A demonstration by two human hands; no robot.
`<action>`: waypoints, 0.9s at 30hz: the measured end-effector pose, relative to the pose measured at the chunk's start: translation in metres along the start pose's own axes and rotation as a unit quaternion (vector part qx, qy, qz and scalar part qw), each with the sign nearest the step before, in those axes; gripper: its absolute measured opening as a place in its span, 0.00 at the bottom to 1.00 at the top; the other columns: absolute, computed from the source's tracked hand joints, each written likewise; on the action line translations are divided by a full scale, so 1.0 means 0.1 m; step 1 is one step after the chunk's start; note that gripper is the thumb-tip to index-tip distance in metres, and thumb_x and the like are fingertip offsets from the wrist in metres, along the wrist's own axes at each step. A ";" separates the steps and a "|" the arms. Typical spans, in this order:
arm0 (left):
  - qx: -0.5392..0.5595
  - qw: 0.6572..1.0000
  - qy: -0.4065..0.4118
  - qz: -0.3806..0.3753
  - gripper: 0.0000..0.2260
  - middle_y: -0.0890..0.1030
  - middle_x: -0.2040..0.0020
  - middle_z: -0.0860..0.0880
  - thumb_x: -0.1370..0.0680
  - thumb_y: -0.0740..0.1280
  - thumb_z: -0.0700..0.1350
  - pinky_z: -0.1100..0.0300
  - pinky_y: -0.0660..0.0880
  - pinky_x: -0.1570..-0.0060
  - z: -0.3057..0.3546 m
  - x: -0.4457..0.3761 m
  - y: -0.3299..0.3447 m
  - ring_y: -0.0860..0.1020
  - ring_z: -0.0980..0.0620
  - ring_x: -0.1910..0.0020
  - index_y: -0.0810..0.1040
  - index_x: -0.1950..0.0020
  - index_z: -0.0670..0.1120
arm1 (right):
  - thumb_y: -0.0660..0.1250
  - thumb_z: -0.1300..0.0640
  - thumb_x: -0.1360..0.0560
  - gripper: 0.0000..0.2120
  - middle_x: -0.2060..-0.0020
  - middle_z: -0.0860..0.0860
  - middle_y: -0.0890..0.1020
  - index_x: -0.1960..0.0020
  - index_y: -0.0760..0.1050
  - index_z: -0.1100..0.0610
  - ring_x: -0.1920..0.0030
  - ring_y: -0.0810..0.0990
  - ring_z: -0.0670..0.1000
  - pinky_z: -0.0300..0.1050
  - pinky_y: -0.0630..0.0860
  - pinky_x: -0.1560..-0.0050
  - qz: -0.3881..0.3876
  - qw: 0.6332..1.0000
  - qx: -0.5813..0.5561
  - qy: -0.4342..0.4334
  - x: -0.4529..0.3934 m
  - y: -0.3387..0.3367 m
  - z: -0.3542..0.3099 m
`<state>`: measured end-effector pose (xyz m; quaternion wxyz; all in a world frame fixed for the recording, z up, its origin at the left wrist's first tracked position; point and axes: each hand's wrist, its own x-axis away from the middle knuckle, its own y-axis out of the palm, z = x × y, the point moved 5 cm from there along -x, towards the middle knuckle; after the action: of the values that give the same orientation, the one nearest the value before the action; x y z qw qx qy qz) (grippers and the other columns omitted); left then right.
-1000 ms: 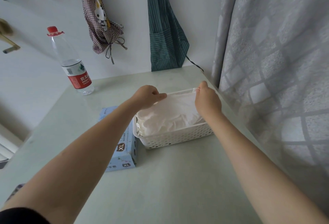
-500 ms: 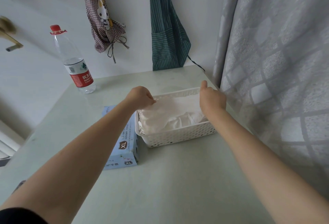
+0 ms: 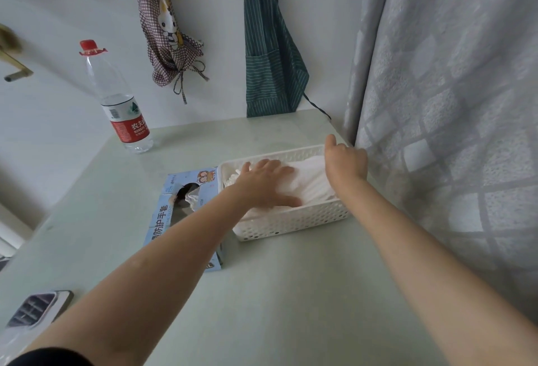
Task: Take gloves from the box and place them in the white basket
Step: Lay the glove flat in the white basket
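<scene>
Pale table (image 3: 291,293); left hand (image 3: 262,185) flat, hiding gloves (image 3: 311,182) in basket (image 3: 291,220).

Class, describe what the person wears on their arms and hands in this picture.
Both forearms are bare, with no watch, ring or glove visible on the left hand or right hand. A dark, black-looking sleeve edge shows at the left upper arm, bottom left corner; the right arm's sleeve is out of view.

A water bottle (image 3: 122,109) stands on the table (image 3: 291,293) below two hanging aprons (image 3: 270,45).
</scene>
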<state>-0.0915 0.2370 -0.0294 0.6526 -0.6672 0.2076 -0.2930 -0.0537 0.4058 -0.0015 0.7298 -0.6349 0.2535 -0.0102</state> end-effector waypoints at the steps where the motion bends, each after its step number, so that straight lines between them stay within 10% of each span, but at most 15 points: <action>1: 0.013 1.000 -0.001 -0.008 0.41 0.54 0.20 0.52 0.30 0.60 0.75 0.39 0.46 0.25 -0.02 -0.01 0.00 0.50 0.48 0.21 0.56 0.22 0.59 | 0.57 0.68 0.24 0.14 0.50 0.55 0.82 0.39 0.66 0.60 0.52 0.81 0.56 0.46 0.64 0.58 0.008 1.000 0.005 0.002 0.01 -0.02 0.00; 10: 0.224 0.924 -0.123 0.286 0.11 0.81 0.51 0.48 0.21 0.62 0.49 0.52 0.76 0.51 -0.77 0.42 -0.57 0.78 0.46 0.51 0.82 0.51 0.47 | 0.63 0.71 0.28 0.06 0.61 0.60 0.77 0.53 0.72 0.63 0.63 0.78 0.61 0.52 0.70 0.66 0.131 0.984 -0.098 -0.072 -0.01 -0.47 -0.52; 17: 0.236 0.901 -0.285 0.227 0.07 0.81 0.54 0.51 0.24 0.63 0.45 0.59 0.74 0.61 -1.60 1.11 -0.27 0.79 0.48 0.58 0.81 0.54 0.52 | 0.60 0.57 0.22 0.08 0.56 0.53 0.79 0.53 0.77 0.58 0.55 0.77 0.56 0.50 0.72 0.52 -0.053 0.935 -0.275 -0.218 0.22 -0.47 -1.81; 27: 0.317 0.886 -0.269 0.205 0.04 0.77 0.56 0.53 0.26 0.67 0.45 0.62 0.69 0.65 -1.87 1.46 0.06 0.76 0.52 0.59 0.80 0.56 0.54 | 0.65 0.49 0.24 0.12 0.49 0.54 0.77 0.48 0.79 0.55 0.46 0.75 0.56 0.52 0.69 0.42 -0.108 0.951 -0.112 -0.267 0.51 -0.32 -2.62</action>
<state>-0.1063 0.0002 -0.0217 0.9057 -0.4205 0.0525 -0.0119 -0.0998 0.1415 -0.0064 0.6892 -0.7160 -0.0210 0.1093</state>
